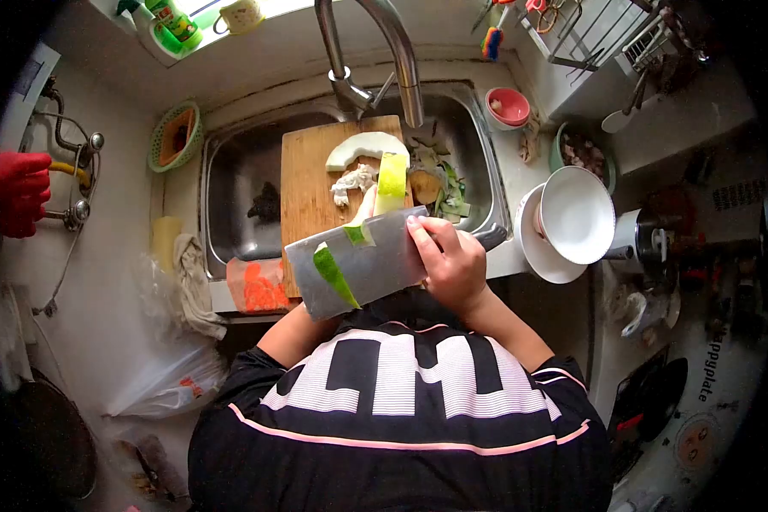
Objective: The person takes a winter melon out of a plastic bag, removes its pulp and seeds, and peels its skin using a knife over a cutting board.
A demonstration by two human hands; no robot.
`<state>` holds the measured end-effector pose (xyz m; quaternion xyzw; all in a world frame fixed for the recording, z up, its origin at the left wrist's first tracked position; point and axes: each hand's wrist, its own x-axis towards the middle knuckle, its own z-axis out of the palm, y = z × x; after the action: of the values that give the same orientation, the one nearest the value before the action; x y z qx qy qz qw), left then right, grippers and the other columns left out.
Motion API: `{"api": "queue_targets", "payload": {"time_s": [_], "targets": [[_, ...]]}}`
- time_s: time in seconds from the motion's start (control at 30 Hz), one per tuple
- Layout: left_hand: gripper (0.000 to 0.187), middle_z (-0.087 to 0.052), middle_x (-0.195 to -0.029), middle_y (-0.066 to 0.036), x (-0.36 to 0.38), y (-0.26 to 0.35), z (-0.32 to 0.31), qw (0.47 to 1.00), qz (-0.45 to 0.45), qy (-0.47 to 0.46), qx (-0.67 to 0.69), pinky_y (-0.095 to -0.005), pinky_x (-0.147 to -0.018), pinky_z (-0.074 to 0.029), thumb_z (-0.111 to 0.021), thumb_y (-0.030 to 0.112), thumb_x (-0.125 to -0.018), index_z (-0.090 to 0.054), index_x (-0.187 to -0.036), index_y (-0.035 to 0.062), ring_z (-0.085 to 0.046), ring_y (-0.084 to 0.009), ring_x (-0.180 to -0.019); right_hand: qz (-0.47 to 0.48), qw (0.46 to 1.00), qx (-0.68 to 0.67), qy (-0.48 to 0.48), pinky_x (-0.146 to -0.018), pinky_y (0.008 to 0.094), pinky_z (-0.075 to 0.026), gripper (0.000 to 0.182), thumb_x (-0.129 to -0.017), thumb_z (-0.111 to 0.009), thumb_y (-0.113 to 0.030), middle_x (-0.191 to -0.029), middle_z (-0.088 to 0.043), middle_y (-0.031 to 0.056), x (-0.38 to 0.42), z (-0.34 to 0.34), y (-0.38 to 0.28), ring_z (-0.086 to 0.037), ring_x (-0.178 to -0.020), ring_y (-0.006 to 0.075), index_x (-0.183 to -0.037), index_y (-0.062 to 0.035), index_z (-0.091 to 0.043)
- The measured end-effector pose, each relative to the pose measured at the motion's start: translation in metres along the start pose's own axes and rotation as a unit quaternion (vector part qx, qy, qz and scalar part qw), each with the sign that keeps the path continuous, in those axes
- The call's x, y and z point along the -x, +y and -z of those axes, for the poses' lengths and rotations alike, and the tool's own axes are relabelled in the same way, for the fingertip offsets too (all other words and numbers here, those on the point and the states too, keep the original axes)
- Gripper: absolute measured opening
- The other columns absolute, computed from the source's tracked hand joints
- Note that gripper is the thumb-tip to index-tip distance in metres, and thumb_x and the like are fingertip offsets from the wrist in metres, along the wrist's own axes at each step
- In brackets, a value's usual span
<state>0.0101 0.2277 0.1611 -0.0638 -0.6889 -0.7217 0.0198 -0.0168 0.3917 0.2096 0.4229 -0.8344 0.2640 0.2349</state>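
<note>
My right hand (452,263) is closed around a wide cleaver (375,264), near where its blade meets the dark handle. Strips of green peel (336,275) cling to the flat of the blade. Behind the blade, a pale melon piece with yellow-green rind (392,181) stands over the wooden cutting board (303,188). A curved white melon slice (365,148) lies at the board's back, with a heap of pulpy scraps (354,181) in front of it. The cleaver hides nearly all of my left hand; only fingertips (367,205) show by the melon piece.
The board rests across a steel sink (239,183) below a faucet (388,43). Peelings (448,183) lie in the right basin. White bowls (577,215), a pink bowl (509,107) and a green basket (176,135) stand around the sink. An orange-patterned cloth (260,286) lies at the front edge.
</note>
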Motion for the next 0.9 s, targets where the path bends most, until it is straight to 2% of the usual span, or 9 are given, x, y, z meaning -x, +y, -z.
{"api": "queue_targets", "payload": {"time_s": [0.27, 0.43, 0.63, 0.7, 0.77, 0.83, 0.87, 0.9], "targets": [[0.039, -0.057, -0.117, -0.014, -0.004, -0.008, -0.011, 0.961, -0.106, 0.046, -0.249, -0.0404, -0.092, -0.044, -0.062, 0.017, -0.084, -0.052, -0.120, 0.0063, -0.055, -0.0271, -0.108, -0.011, 1.000, -0.017, 0.008, -0.058, 0.0342, -0.050, 0.032, -0.078, -0.058, -0.011, -0.095, -0.057, 0.0107, 0.001, 0.001, -0.003, -0.063, -0.071, 0.0230, -0.107, 0.0017, -0.062], [0.038, -0.056, -0.118, -0.015, 0.006, -0.002, 0.000, 0.909, -0.151, 0.030, -0.386, -0.0416, -0.094, -0.042, -0.061, 0.017, -0.083, -0.054, -0.119, 0.0067, -0.054, -0.0289, -0.110, -0.042, 0.999, 0.008, -0.007, -0.057, 0.0345, -0.051, 0.032, -0.077, -0.057, -0.010, -0.095, -0.056, 0.0107, 0.000, -0.003, 0.004, -0.062, -0.070, 0.0243, -0.107, 0.0009, -0.062], [0.037, -0.056, -0.119, -0.016, 0.015, 0.007, 0.009, 0.842, -0.186, 0.013, -0.506, -0.0429, -0.095, -0.040, -0.061, 0.016, -0.082, -0.056, -0.117, 0.0072, -0.052, -0.0311, -0.112, -0.128, 0.992, -0.010, -0.005, -0.059, 0.0374, -0.053, 0.026, -0.079, -0.054, -0.006, -0.094, -0.056, 0.0099, 0.009, -0.012, 0.017, -0.063, -0.066, 0.0280, -0.104, -0.0018, -0.062], [0.023, -0.064, -0.103, -0.015, 0.019, 0.023, 0.012, 0.829, -0.090, -0.084, -0.545, -0.0389, -0.085, -0.047, -0.061, 0.012, -0.080, -0.062, -0.102, 0.0079, -0.061, -0.0273, -0.096, -0.164, 0.986, -0.020, -0.011, -0.059, 0.0378, -0.053, 0.025, -0.080, -0.054, -0.005, -0.093, -0.056, 0.0094, 0.012, -0.013, 0.022, -0.063, -0.066, 0.0281, -0.103, -0.0023, -0.063], [0.015, -0.064, -0.084, -0.010, 0.013, 0.031, 0.014, 0.901, -0.091, -0.036, -0.423, -0.0349, -0.070, -0.050, -0.062, 0.005, -0.073, -0.061, -0.088, 0.0050, -0.062, -0.0229, -0.074, -0.185, 0.982, -0.025, -0.017, -0.059, 0.0394, -0.053, 0.026, -0.079, -0.054, -0.005, -0.093, -0.056, 0.0091, 0.018, -0.016, 0.026, -0.063, -0.067, 0.0295, -0.103, -0.0033, -0.062], [0.015, -0.061, -0.084, -0.005, 0.013, 0.039, 0.014, 0.961, 0.122, -0.026, -0.247, -0.0341, -0.068, -0.049, -0.062, 0.004, -0.073, -0.059, -0.087, 0.0040, -0.058, -0.0159, -0.075, -0.214, 0.976, -0.037, -0.031, -0.061, 0.0407, -0.053, 0.027, -0.079, -0.054, -0.005, -0.093, -0.056, 0.0096, 0.026, -0.022, 0.030, -0.063, -0.068, 0.0309, -0.104, -0.0038, -0.062], [0.024, -0.060, -0.082, -0.003, 0.014, 0.030, 0.014, 0.972, 0.105, -0.002, -0.209, -0.0249, -0.063, -0.047, -0.061, -0.004, -0.068, -0.057, -0.090, 0.0017, -0.056, -0.0108, -0.072, -0.228, 0.972, -0.046, -0.036, -0.062, 0.0412, -0.053, 0.027, -0.078, -0.054, -0.003, -0.093, -0.056, 0.0105, 0.030, -0.026, 0.032, -0.063, -0.071, 0.0323, -0.104, -0.0042, -0.062], [0.029, -0.062, -0.084, -0.009, 0.017, 0.027, 0.015, 0.971, 0.115, 0.003, -0.209, -0.0289, -0.066, -0.048, -0.060, -0.003, -0.067, -0.056, -0.096, 0.0010, -0.059, -0.0179, -0.075, -0.243, 0.968, -0.056, -0.040, -0.064, 0.0417, -0.052, 0.028, -0.078, -0.053, -0.001, -0.093, -0.057, 0.0115, 0.036, -0.030, 0.031, -0.063, -0.073, 0.0337, -0.104, -0.0045, -0.063]]}}
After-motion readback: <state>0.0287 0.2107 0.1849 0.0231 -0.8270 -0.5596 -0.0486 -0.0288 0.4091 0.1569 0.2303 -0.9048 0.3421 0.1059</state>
